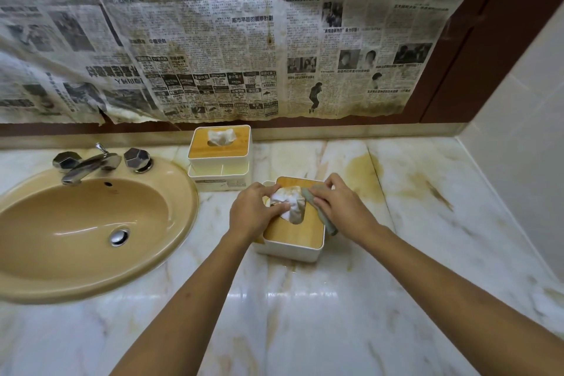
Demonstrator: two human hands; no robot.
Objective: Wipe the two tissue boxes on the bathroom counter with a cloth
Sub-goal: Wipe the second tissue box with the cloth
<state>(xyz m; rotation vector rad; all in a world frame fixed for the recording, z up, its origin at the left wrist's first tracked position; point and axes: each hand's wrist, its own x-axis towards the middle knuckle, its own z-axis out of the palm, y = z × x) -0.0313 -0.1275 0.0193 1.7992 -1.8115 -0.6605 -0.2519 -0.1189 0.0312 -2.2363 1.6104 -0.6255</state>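
Note:
Two white tissue boxes with bamboo lids stand on the marble counter. The near box (293, 236) sits in the middle, a white tissue (291, 200) sticking out of its lid. My left hand (253, 210) holds that tissue aside, thumb and fingers curled round it. My right hand (338, 206) presses a grey-green cloth (323, 215) flat against the right side of the lid. The far box (219, 152) stands by the back wall on a white divided tray, with its own tissue poking up.
A beige sink (91, 223) with a chrome tap (88, 165) fills the left. The counter (427, 223) has yellow-brown stains on the right. Newspaper (244, 40) covers the mirror behind. A tiled wall (518, 146) closes the right side.

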